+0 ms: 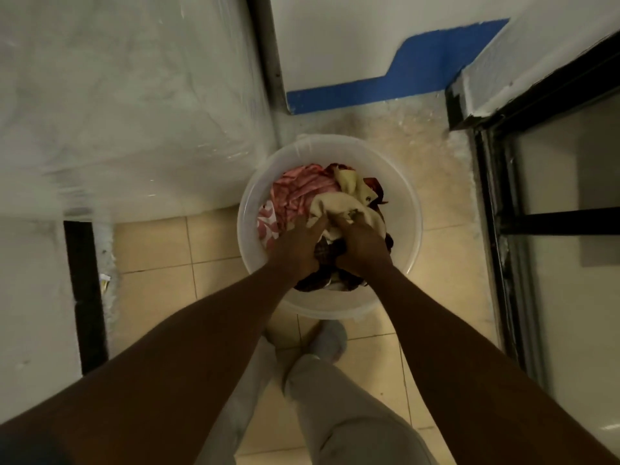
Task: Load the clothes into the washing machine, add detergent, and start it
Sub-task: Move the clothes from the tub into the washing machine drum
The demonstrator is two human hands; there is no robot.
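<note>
View from above, looking down at a tiled floor (157, 250). A round translucent white basin (407, 209) stands on the floor, holding a heap of clothes (302, 193). The heap fills the basin's middle and near side; bare basin wall shows along the far and right rim.

Within the heap: a pink striped cloth (295, 189) lies toward the far-left rim; a cream cloth (339, 203) lies at the centre; a dark red piece (375, 186) sits by the far-right side; a white cloth with pink shapes (266, 223) lies at the left rim; dark checked fabric (323, 253) lies toward the near rim, between the hands.

Both bare forearms reach down into the basin. The left hand (297, 245) presses into the heap, fingers curled into the cream cloth and the fabric below. The right hand (360, 241) is just beside it, fingers closed on a fold of the cream cloth. The hands nearly touch.

A plastic-wrapped white appliance (127, 105) stands at the left, its corner just beside the basin's far-left rim. A white wall with a blue stripe (385, 88) lies beyond the basin. A black-framed door (503, 213) stands at the right. The person's pale trousers (335, 397) and a grey shoe (328, 340) show near the basin's near rim.
</note>
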